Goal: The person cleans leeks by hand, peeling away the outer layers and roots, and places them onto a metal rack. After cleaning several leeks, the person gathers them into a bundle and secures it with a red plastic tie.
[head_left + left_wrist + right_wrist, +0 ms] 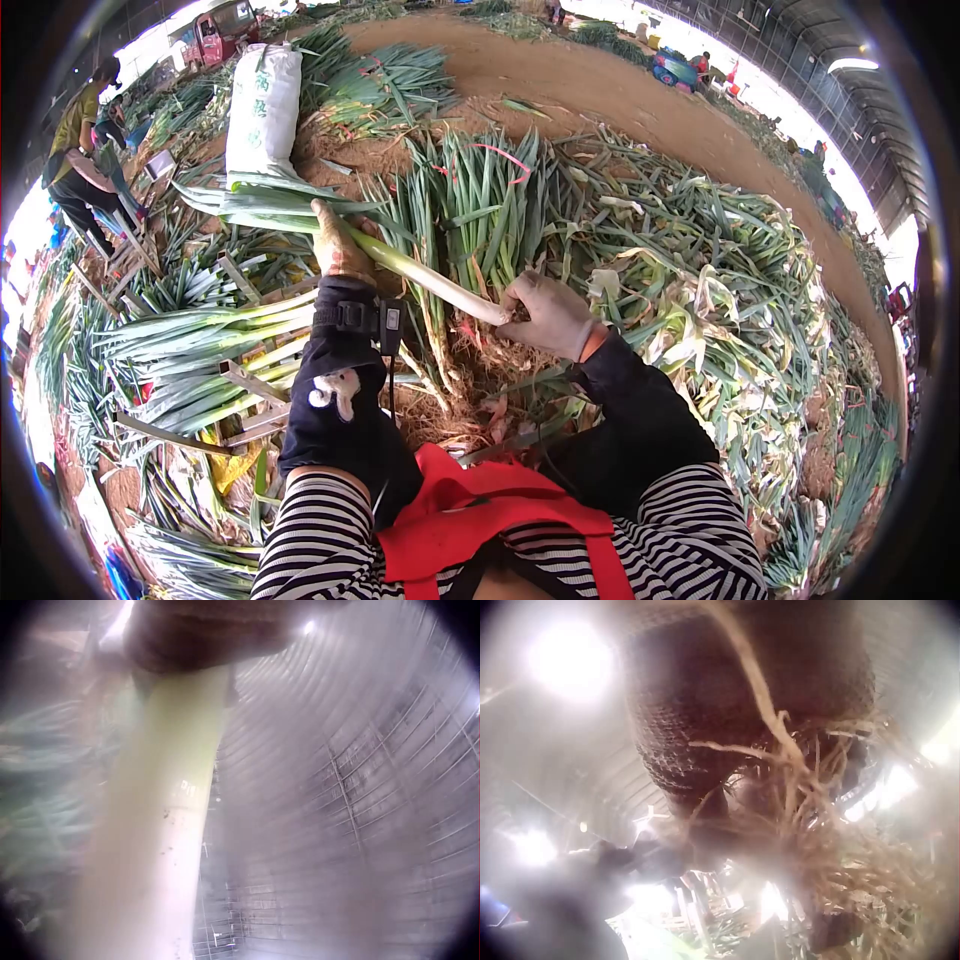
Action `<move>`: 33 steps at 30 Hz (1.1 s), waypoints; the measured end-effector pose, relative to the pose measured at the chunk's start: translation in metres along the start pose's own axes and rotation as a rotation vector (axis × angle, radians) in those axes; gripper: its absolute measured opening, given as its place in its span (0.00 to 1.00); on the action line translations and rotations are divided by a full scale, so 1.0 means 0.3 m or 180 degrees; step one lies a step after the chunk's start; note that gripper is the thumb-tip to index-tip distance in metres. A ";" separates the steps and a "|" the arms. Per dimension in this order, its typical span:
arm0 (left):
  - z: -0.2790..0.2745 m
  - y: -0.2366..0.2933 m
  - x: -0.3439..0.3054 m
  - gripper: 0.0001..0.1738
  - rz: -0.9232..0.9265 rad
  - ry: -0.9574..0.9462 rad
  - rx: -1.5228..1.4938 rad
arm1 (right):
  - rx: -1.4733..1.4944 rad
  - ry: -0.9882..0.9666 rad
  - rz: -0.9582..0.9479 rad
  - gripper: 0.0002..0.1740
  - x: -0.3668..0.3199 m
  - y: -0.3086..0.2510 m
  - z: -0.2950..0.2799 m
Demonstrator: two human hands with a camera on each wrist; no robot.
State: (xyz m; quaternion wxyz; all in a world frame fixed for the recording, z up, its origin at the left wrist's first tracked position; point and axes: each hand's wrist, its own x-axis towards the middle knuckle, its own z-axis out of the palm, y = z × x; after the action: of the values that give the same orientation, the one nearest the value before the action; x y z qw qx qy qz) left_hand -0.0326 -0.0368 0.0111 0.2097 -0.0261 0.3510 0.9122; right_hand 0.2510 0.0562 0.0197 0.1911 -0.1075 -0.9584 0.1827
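A large green onion (430,275) lies slantwise across the front of the body, its white stem to the right and green leaves (255,205) to the left. My left hand (340,250), in a stained glove, grips it where stem turns to leaf. At the root end, my gloved right hand (548,312) pinches the base and covers part of the roots. Close up in the left wrist view, the pale stem (161,817) carries specks of dirt. Thin tangled roots (787,776) hang against the glove in the right wrist view.
Tied green onions (495,210) stand upright just ahead. Trimmed leaves (700,260) heap up on the right. At the left, more onions (210,345) lie across a slatted metal rack (255,385). A white sack (264,110) stands behind, and a person (75,160) bends at far left.
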 end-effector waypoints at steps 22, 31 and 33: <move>-0.044 0.018 0.054 0.09 -0.0408 0.0022 -0.0862 | 0.3503 0.0766 0.0855 0.08 -0.016 0.059 -0.002; -0.162 0.019 0.180 0.04 -0.0493 -0.0638 -0.1089 | 0.4768 0.1586 0.1411 0.16 -0.081 0.180 -0.265; -0.164 -0.027 0.204 0.06 0.0100 -0.0718 -0.0562 | 0.0218 0.0884 0.2261 0.18 -0.201 0.485 -0.282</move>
State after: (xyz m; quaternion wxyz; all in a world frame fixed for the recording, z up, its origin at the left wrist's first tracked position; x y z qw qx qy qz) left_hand -0.0900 -0.0411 -0.0429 0.2304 0.0637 0.2440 0.9398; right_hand 0.3597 0.1982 0.0157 0.2473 -0.4502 -0.8198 0.2532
